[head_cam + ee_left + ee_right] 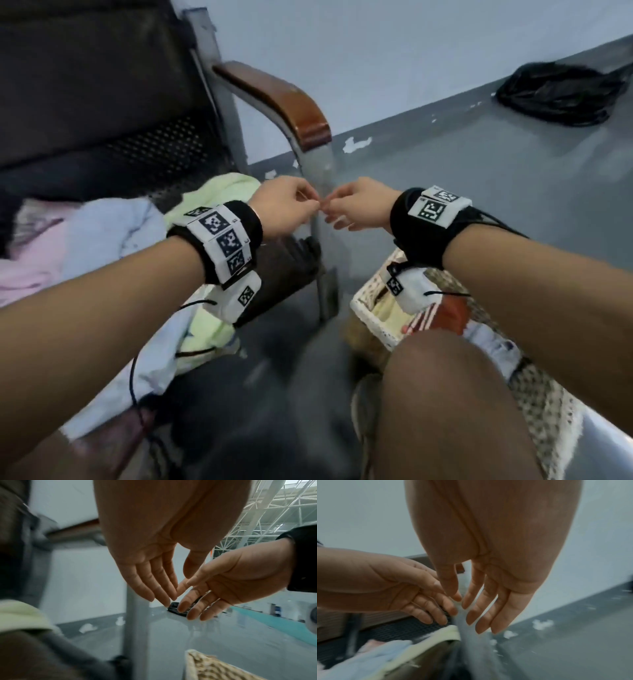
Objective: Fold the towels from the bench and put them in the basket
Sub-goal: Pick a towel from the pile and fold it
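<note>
Both the left hand (286, 205) and the right hand (359, 207) meet empty, fingers loose. Soft crumpled towels (113, 229) wait on the dark bench (137, 157). Next: grab one. The white woven basket (371, 308) sits nearby.

Beyond your hands you had a pale blue-grey wall (376, 51) meeting a grey painted floor (479, 178), with white chips (356, 144) of flaked paint along the join. Up and to the left of your left hand stood a metal post (219, 96) and a brown wooden armrest (281, 99). Far off past your right hand, a crumpled black plastic bag (561, 92) lay on the floor by the wall. From your left wrist's view, a white lattice roof structure (267, 513) showed overhead.
</note>
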`<action>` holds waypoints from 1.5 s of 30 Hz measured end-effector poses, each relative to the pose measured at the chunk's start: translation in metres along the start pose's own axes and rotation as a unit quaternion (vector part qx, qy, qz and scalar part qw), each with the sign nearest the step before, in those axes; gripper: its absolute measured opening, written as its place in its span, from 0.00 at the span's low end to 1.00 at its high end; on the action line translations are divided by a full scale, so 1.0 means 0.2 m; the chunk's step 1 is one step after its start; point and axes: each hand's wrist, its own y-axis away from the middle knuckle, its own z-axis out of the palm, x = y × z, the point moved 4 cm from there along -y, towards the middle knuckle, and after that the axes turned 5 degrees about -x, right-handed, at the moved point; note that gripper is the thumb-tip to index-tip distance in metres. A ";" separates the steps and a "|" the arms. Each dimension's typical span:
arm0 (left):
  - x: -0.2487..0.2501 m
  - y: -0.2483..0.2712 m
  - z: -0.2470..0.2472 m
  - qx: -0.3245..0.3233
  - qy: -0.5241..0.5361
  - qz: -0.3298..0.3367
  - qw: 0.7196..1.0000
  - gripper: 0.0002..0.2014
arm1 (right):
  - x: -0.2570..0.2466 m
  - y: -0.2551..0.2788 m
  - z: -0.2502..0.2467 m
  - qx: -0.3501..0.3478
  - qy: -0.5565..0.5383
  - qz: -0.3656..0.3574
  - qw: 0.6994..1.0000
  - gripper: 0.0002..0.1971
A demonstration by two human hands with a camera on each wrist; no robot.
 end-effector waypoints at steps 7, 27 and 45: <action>-0.59 0.56 -0.42 0.051 -0.091 -0.132 0.986 0.10 | -0.59 -0.18 0.69 -0.154 0.062 -0.105 0.981 0.05; -1.27 0.89 -0.48 0.033 -0.145 -0.257 0.955 0.35 | -0.81 -0.38 1.30 -0.079 0.232 -0.204 0.948 0.12; -0.93 0.68 -0.56 0.178 0.079 -0.098 0.976 0.07 | -0.75 -0.30 0.96 -0.077 -0.149 -0.213 0.963 0.12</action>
